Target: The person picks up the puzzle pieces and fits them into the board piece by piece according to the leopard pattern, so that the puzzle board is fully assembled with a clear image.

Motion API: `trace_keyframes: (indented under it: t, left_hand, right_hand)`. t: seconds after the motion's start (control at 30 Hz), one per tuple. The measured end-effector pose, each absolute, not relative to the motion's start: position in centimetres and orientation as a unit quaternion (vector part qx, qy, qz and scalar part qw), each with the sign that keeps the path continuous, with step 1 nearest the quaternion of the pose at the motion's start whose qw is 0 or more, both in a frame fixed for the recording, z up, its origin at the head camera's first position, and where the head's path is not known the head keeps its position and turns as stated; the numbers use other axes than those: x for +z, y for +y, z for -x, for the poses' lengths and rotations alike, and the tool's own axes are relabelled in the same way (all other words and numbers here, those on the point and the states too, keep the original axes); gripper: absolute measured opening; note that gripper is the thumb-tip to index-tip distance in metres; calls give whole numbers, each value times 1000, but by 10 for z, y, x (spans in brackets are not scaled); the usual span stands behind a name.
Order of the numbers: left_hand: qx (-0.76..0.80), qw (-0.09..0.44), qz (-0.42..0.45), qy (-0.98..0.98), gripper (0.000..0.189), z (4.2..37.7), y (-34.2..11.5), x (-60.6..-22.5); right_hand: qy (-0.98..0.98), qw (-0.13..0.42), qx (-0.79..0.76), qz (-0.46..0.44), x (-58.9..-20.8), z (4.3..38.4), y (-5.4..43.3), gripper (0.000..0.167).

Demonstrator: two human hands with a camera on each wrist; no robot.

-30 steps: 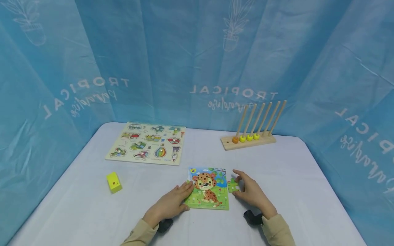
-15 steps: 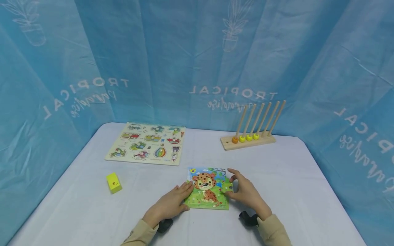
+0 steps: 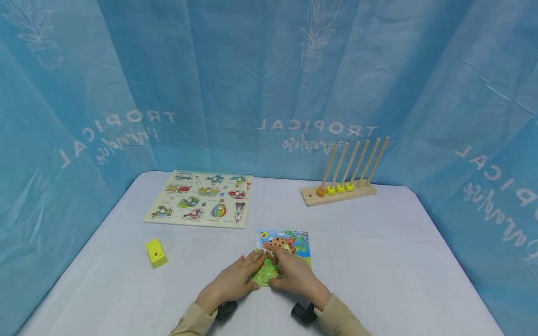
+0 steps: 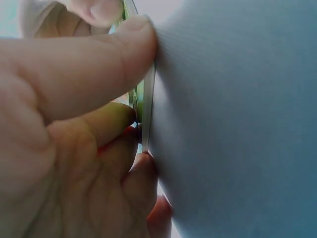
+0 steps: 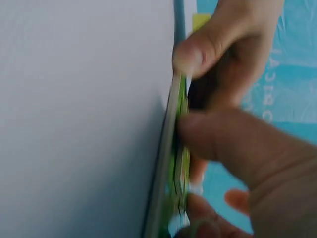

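A leopard jigsaw puzzle [image 3: 301,241] lies on the white table in front of me. Flat along its left edge rests my left hand [image 3: 235,277], fingers straight, the thumb against the near corner. My right hand [image 3: 297,276] is over the lower middle of the picture and covers much of the leopard. Between its thumb and fingers it pinches a green puzzle piece [image 5: 182,171], seen edge-on just above the board in the right wrist view. Whether the piece touches the board is hard to tell. The left wrist view shows the left thumb [image 4: 133,49] at the board's edge.
A wooden peg puzzle [image 3: 199,198] with vehicle shapes lies at the back left. At the back right stands a wooden bead stand [image 3: 336,193] with upright pegs. A yellow block [image 3: 156,253] sits on the left. Blue curtains [image 3: 235,84] enclose the table.
My right hand has carried the green puzzle piece leftward, from beside the jigsaw puzzle, across its right side, to its lower middle. My left hand has stayed at the left edge.
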State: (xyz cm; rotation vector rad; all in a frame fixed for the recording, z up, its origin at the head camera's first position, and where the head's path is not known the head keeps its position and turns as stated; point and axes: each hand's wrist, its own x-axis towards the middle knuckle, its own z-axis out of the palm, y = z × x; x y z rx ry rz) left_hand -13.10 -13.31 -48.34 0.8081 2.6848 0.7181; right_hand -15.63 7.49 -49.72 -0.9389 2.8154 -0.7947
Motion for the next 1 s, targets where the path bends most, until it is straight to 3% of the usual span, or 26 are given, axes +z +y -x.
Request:
trace_keyframes:
  t: [0.4, 0.8, 1.0]
  left_hand:
    - [247, 121, -274, 921, 71, 133, -135, -483]
    - [244, 122, -269, 923, 69, 132, -138, -483]
    - [246, 117, -275, 922, 71, 133, -136, -484]
  right_hand:
    - [927, 23, -276, 254, -500, 152, 61, 80]
    - [913, -14, -332, 236, -507, 153, 55, 50]
    - [880, 36, -409, 237, -502, 161, 72, 53]
